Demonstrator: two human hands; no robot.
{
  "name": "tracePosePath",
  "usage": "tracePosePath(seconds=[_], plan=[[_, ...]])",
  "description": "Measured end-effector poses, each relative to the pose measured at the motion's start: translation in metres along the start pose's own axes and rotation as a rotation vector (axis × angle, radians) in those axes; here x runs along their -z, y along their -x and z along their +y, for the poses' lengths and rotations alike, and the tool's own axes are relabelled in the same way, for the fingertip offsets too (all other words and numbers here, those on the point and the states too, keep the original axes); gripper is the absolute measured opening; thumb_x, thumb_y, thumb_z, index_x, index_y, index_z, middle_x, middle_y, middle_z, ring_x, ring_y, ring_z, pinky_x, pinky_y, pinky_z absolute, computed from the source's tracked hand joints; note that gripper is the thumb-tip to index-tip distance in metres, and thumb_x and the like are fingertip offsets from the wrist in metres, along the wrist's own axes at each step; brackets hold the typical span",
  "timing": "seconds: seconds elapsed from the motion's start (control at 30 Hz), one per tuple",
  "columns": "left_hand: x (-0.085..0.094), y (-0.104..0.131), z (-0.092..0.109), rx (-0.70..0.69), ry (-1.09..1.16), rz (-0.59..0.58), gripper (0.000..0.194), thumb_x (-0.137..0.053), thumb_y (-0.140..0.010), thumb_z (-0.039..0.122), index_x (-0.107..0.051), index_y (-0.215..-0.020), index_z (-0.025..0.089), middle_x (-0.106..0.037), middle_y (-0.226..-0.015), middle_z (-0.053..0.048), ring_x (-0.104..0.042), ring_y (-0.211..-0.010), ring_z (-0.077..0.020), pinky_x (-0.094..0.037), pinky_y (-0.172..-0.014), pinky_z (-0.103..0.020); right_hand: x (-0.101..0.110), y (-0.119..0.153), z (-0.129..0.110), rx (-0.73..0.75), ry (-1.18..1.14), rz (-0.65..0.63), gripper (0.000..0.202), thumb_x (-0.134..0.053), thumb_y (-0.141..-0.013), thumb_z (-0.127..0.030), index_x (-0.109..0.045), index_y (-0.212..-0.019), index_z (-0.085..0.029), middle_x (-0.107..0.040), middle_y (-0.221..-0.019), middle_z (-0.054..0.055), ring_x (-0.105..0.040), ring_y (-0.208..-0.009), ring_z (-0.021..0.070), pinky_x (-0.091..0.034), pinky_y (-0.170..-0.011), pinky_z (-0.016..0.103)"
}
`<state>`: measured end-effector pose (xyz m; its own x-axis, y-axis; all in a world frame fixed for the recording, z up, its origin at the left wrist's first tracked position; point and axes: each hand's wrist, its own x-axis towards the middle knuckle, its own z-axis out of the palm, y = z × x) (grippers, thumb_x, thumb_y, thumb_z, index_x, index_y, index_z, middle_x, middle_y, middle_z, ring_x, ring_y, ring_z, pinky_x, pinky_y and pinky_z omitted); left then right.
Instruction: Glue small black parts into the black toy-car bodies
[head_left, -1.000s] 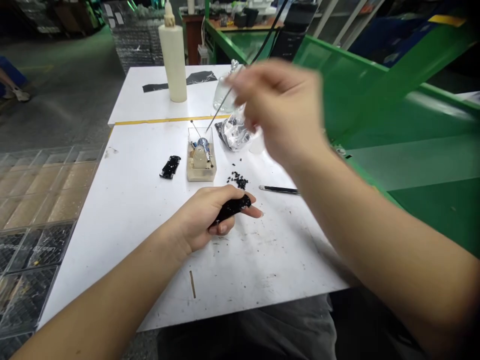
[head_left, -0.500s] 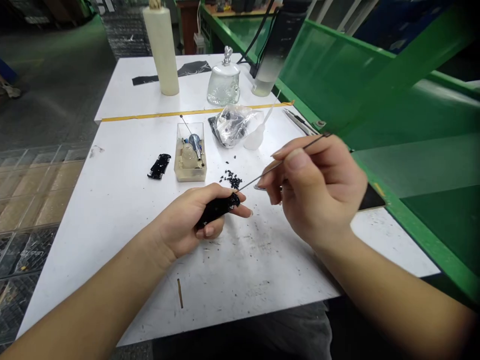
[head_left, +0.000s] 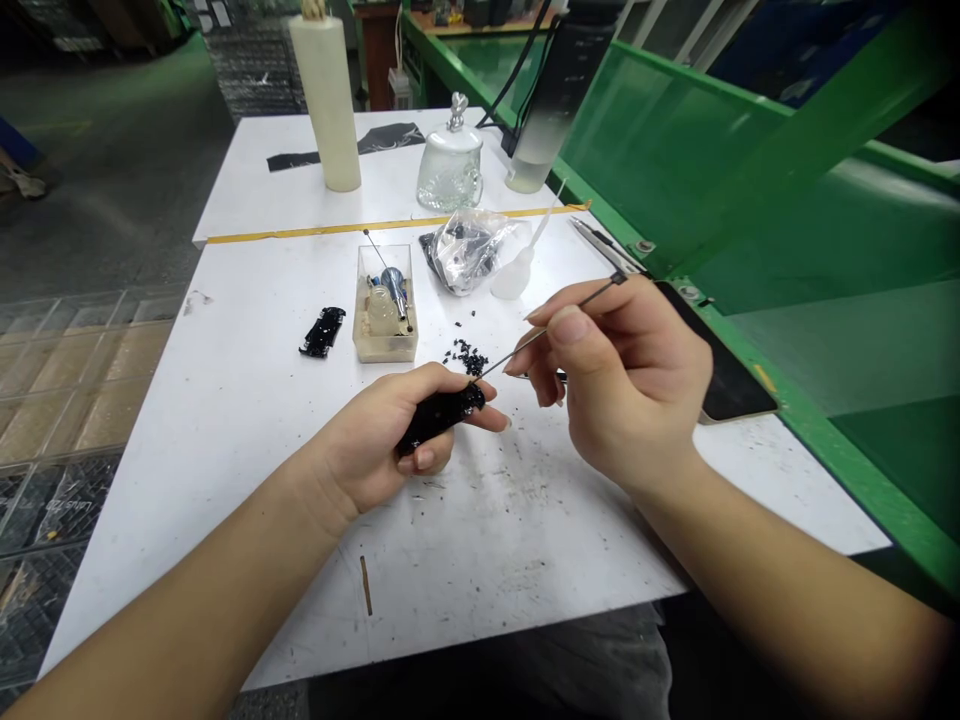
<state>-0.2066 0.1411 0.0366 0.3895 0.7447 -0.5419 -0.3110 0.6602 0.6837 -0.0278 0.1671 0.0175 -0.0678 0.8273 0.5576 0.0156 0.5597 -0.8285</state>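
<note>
A glossy black part lies in my left hand, pinned by the thumb, its far end sticking out past the fingers. My right hand pinches a thin dark rod between thumb and fingers. The rod's tip meets the far end of the black part near my left thumb. Just beyond that end, small black pieces are scattered on the white table. Another black part rests on the table at the left, beside a clear box holding a blue-and-silver tool and a small bottle.
Behind the hands are a plastic bag, a squeeze bottle and tweezers. Farther back stand a glass jar, a tall cream bottle and a dark-topped clear one. A phone lies by the green frame.
My right hand has shifted slightly left, and the rod's upper end shows lower and farther left. More of the phone is visible. The view has moved a little.
</note>
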Motion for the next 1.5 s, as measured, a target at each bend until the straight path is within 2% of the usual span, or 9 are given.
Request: tracePosePath(seconds=[0.23,0.43,0.6,0.8,0.9,1.0,1.17,1.3,1.5], plan=[[0.001,0.001,-0.002,-0.025,-0.007,0.008,0.019,-0.06,-0.094,0.025,-0.071,-0.091,0.01,-0.079,-0.086,-0.011,-0.039,-0.033,-0.0004,-0.022,-0.037,-0.018,-0.001,-0.034,-0.012,0.235,0.025,0.13,0.016,-0.064,-0.098,-0.018,-0.062,-0.082,-0.021,-0.069,-0.085,0.0,-0.064,-0.06,0.0083,-0.038,-0.039,0.022],[-0.002,0.0,-0.006,-0.05,-0.018,0.019,0.02,-0.058,-0.094,0.025,-0.071,-0.09,0.011,-0.079,-0.086,-0.011,-0.04,-0.033,-0.0011,-0.021,-0.037,-0.019,-0.038,-0.094,-0.027,0.046,0.263,-0.187,0.021,-0.061,-0.097,-0.013,-0.061,-0.076,-0.017,-0.068,-0.07,-0.001,-0.051,-0.048,0.0081,-0.042,-0.052,0.026],[-0.002,-0.001,-0.007,-0.06,-0.005,0.025,0.02,-0.058,-0.094,0.026,-0.069,-0.088,0.011,-0.079,-0.085,-0.011,-0.038,-0.032,-0.0007,-0.02,-0.037,-0.019,-0.067,-0.107,-0.029,-0.021,0.329,-0.265,0.023,-0.059,-0.097,-0.014,-0.057,-0.075,-0.017,-0.068,-0.072,-0.002,-0.052,-0.056,0.0083,-0.04,-0.063,0.026],[-0.003,-0.003,-0.007,-0.059,0.019,0.024,0.02,-0.059,-0.093,0.027,-0.069,-0.086,0.011,-0.079,-0.085,-0.012,-0.037,-0.032,-0.0009,-0.019,-0.036,-0.019,-0.074,-0.1,-0.018,0.003,0.429,-0.277,0.024,-0.057,-0.099,-0.017,-0.057,-0.075,-0.016,-0.066,-0.075,-0.001,-0.056,-0.073,0.0112,-0.039,-0.073,0.027],[-0.003,-0.003,-0.006,-0.058,0.035,0.039,0.02,-0.056,-0.093,0.026,-0.069,-0.086,0.012,-0.079,-0.084,-0.011,-0.038,-0.032,-0.0012,-0.018,-0.036,-0.018,-0.068,-0.097,-0.007,-0.005,0.543,-0.408,0.015,-0.061,-0.097,-0.018,-0.068,-0.084,-0.016,-0.069,-0.08,0.0,-0.057,-0.075,0.0129,-0.039,-0.073,0.029],[-0.004,-0.002,-0.006,-0.061,0.055,0.069,0.019,-0.057,-0.093,0.026,-0.069,-0.087,0.013,-0.079,-0.086,-0.011,-0.041,-0.034,-0.0018,-0.021,-0.036,-0.018,-0.049,-0.088,-0.005,-0.027,0.661,-0.477,0.015,-0.065,-0.095,-0.025,-0.076,-0.101,-0.017,-0.073,-0.088,0.001,-0.061,-0.075,0.0147,-0.042,-0.072,0.031],[-0.008,-0.002,-0.011,-0.115,0.104,0.133,0.02,-0.06,-0.095,0.029,-0.072,-0.096,0.013,-0.079,-0.09,-0.011,-0.046,-0.039,-0.0037,-0.029,-0.037,-0.017,0.004,-0.039,-0.025,-0.139,0.774,-0.273,0.032,-0.066,-0.093,-0.045,-0.075,-0.112,-0.02,-0.073,-0.089,0.003,-0.059,-0.063,0.0143,-0.046,-0.064,0.033],[-0.015,-0.002,-0.015,-0.18,0.176,0.19,0.025,-0.053,-0.1,0.03,-0.071,-0.101,0.014,-0.077,-0.09,-0.01,-0.053,-0.047,-0.0068,-0.039,-0.043,-0.018,0.022,0.007,-0.032,-0.242,0.819,-0.257,0.056,-0.068,-0.089,-0.063,-0.069,-0.124,-0.021,-0.074,-0.105,0.007,-0.065,-0.067,0.0179,-0.051,-0.06,0.036],[-0.03,0.002,-0.022,-0.225,0.273,0.198,0.024,-0.054,-0.101,0.03,-0.072,-0.104,0.015,-0.074,-0.098,-0.008,-0.062,-0.064,-0.0111,-0.049,-0.055,-0.021,0.007,0.03,-0.033,-0.184,0.782,-0.424,0.065,-0.081,-0.083,-0.034,-0.056,-0.142,-0.024,-0.067,-0.128,0.006,-0.069,-0.1,0.0221,-0.059,-0.071,0.035]])
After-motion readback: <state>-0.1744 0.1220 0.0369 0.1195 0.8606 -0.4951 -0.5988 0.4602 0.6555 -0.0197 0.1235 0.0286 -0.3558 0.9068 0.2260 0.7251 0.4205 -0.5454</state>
